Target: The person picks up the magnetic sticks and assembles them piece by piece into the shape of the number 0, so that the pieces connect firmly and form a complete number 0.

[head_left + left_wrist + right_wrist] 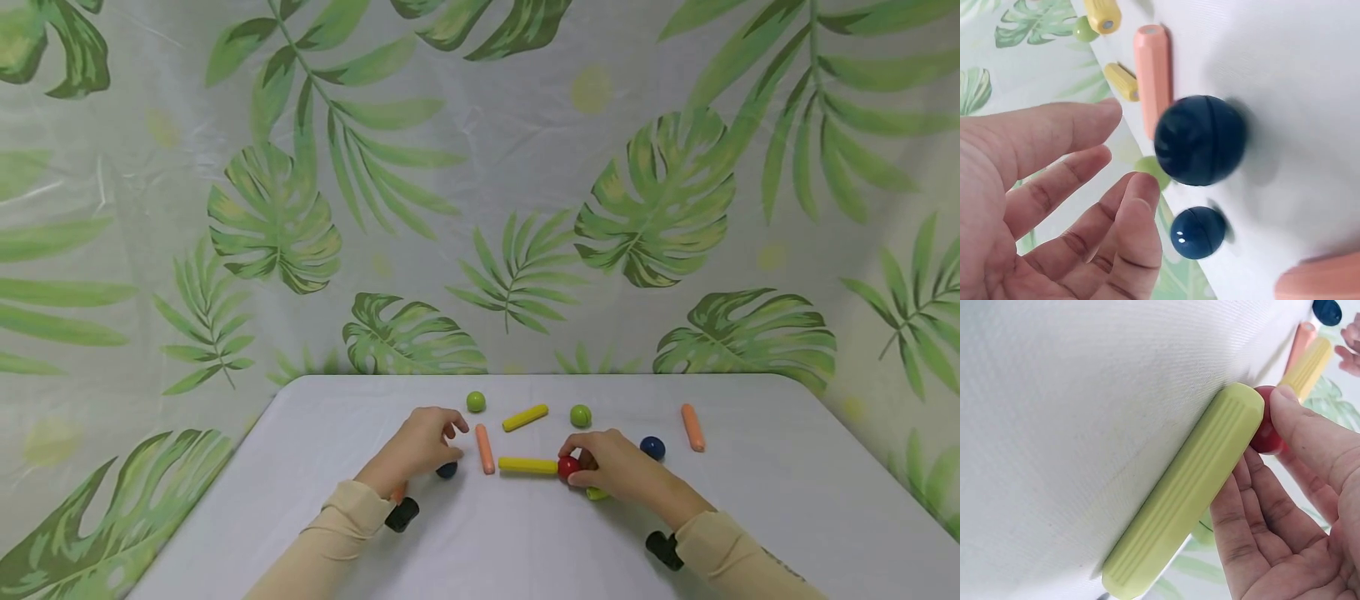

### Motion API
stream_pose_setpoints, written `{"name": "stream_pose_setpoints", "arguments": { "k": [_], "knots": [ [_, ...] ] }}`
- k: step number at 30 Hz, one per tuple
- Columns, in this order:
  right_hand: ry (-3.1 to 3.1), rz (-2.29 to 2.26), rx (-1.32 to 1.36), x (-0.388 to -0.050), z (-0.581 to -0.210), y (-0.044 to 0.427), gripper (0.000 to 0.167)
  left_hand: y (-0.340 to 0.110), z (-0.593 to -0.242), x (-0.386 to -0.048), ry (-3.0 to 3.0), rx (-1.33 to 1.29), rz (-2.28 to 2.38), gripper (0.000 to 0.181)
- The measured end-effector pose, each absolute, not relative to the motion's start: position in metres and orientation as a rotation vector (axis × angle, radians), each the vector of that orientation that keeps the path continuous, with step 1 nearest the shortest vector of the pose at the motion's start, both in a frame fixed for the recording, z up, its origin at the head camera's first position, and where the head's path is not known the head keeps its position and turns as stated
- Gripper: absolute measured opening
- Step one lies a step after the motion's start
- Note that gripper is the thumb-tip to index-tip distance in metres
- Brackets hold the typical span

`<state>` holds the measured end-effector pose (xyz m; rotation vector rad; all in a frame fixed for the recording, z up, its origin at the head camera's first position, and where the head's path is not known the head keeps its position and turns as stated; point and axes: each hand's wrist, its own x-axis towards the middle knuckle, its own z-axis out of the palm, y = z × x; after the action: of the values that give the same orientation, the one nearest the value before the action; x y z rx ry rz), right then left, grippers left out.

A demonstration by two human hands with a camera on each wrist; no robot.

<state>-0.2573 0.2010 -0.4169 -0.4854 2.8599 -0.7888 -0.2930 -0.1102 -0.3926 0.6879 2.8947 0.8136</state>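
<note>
A leafy sheet [517, 183] hangs past your desk's [525, 542] far edge; open room lies bottom centre. Right of centre, your right hand [613, 467] pinches the red ball [567, 469] at a yellow stick's [527, 466] end; left of centre, your loosely curved left hand [418, 442] hovers released by a blue ball [447, 472].

On my white table [525, 550] I count two green balls [476, 402], both close to the far edge. I count three blue balls [652, 447]: one nearer the right edge and two nearer the left edge. I see just one red ball [567, 467], about halfway between the left and right edges. I count three orange sticks [693, 427]: one nearer the right edge and two nearer the left edge. I have two yellow sticks [525, 417], about halfway across, and only one green stick [1182, 494], farther from the far edge than those two.
</note>
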Motion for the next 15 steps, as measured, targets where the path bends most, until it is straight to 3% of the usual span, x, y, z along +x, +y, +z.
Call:
{"name": "stream_pose_setpoints", "arguments": {
  "k": [15],
  "knots": [
    [2.853,-0.787,-0.526,-0.259,-0.420,0.203,0.026,-0.126,-0.404,-0.289,2.870,0.586,0.801,0.033]
  ]
}}
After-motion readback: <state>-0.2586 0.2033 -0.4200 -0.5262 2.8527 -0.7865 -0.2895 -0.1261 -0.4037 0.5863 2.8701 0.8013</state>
